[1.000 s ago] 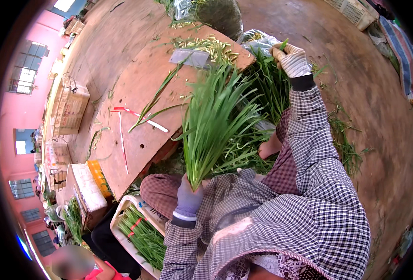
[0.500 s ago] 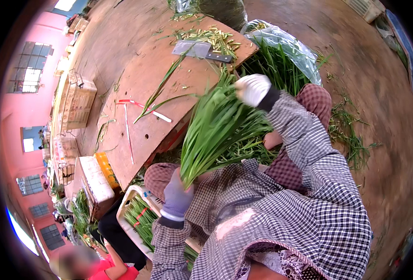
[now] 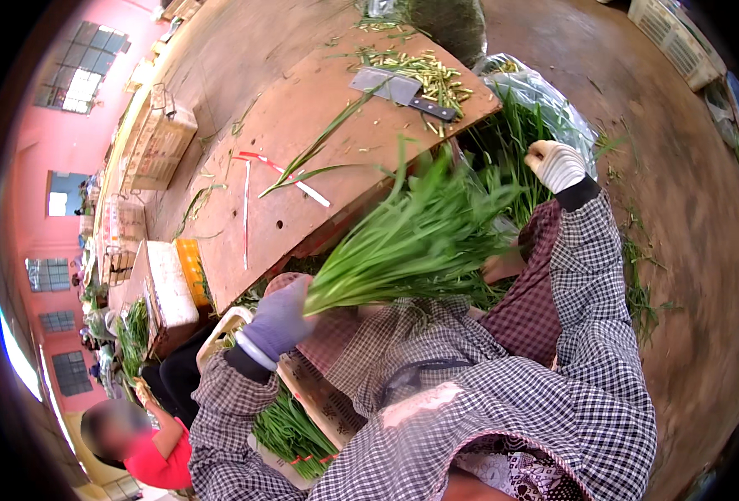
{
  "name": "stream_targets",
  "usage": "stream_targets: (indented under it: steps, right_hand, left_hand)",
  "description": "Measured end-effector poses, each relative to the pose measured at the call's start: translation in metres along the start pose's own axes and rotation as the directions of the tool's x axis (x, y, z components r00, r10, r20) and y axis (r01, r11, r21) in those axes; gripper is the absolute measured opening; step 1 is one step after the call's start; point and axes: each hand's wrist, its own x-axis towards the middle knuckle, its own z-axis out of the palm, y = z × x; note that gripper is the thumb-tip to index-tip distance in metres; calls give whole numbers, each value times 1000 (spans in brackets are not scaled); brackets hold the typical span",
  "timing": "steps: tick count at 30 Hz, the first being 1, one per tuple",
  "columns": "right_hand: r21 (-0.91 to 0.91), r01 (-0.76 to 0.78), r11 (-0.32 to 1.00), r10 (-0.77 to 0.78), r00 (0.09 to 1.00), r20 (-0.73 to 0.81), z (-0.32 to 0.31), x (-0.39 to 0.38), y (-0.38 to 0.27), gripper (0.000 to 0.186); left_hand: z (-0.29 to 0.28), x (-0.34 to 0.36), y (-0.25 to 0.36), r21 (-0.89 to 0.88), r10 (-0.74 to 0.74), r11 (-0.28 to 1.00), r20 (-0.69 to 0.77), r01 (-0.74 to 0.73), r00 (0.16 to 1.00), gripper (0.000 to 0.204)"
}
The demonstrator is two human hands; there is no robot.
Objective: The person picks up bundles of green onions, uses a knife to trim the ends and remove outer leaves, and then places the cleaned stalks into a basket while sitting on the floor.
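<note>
I see a bunch of long, thin green leaves [image 3: 411, 250], pale at the bottom, with blurry tips fanned wide. It is above the lap, near the brown board [image 3: 219, 242]. My left hand [image 3: 276, 321] is closed around its bottom. My right hand [image 3: 558, 167] has curled fingers; I can't tell if they pinch anything. Dark printing marks the pale crate [image 3: 312, 394].
</note>
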Motion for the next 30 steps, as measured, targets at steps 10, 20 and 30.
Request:
stream_targets:
  steps: [10,20,30]
  right_hand:
    - [716,496,491,-482,839,-250,9,-35,-138,14]
    - [-3,373,928,-332,828,452,79,-25,-53,16]
    - [573,320,755,-442,893,84,12,-51,-98,28]
  left_hand:
    - [-10,21,14,49,0,999,-28,1,1000,50]
    - [-27,-3,10,-44,-57,997,-20,56,998,56]
    - [-16,-9,5,-50,-54,997,-28,52,998,56]
